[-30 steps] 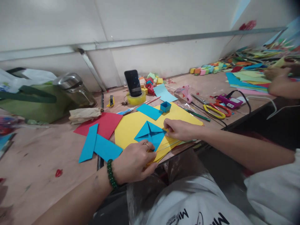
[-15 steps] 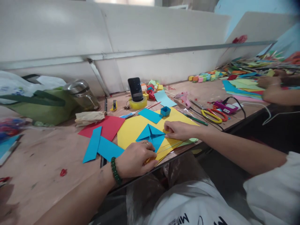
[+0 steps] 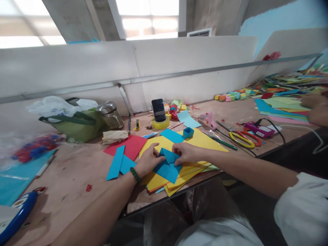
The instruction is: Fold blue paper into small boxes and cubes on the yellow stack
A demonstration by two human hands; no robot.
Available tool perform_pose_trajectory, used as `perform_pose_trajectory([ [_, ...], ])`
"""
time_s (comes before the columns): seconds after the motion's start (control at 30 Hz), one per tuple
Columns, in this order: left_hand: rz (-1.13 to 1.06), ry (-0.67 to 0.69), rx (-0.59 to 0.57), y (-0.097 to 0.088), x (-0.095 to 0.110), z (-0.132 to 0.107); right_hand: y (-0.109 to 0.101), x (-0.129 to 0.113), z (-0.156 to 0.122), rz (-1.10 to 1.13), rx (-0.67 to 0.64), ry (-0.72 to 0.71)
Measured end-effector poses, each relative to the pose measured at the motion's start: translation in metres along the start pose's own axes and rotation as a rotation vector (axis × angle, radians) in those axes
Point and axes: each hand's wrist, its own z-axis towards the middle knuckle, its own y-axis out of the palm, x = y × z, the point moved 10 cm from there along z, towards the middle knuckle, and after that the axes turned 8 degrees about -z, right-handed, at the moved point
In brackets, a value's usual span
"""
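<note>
A folded square of blue paper (image 3: pixel 167 172) lies on a stack of yellow sheets (image 3: pixel 212 145) near the table's front edge. My left hand (image 3: pixel 148 160) is closed on the paper's left side, its thumb pressing near the raised far flap. At the right side, my right hand (image 3: pixel 186 152) pinches the same paper with thumb and curled fingers. Part of the folds is hidden under my fingertips. Beyond the hands sit a small open blue paper box (image 3: pixel 188 132) and a flat blue sheet (image 3: pixel 172 135).
Blue strips (image 3: pixel 115 163) and a red sheet (image 3: pixel 133 145) lie left. Behind are a phone (image 3: pixel 158 110) on a yellow tape roll (image 3: pixel 161 123) and a pink glue gun (image 3: pixel 208 120). Scissors (image 3: pixel 242 139) lie right. Another person's hands (image 3: pixel 317 106) are over papers at far right.
My left hand has moved from the paper's near edge to its far left side. The paper's far flap now stands raised and folded between both hands. The view has tilted upward.
</note>
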Motion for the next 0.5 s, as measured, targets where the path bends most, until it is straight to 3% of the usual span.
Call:
perform_pose_trajectory([
  [0.07,-0.261,-0.038,0.010,-0.002,-0.004,0.003,-0.020,-0.007,0.013,0.189,0.095,-0.064],
  [0.17,-0.555,-0.050,0.160,-0.018,-0.008,0.005,-0.042,-0.009,0.034,0.490,0.197,-0.101],
  [0.3,-0.735,-0.061,0.320,-0.033,-0.009,0.000,-0.022,-0.016,0.058,0.743,0.060,-0.117],
  [0.4,-0.834,-0.088,0.279,-0.031,-0.003,-0.003,-0.007,-0.018,0.064,0.838,0.044,-0.153],
  [0.5,-0.833,-0.124,0.234,-0.029,0.001,-0.004,0.002,-0.015,0.061,0.780,0.052,-0.157],
])
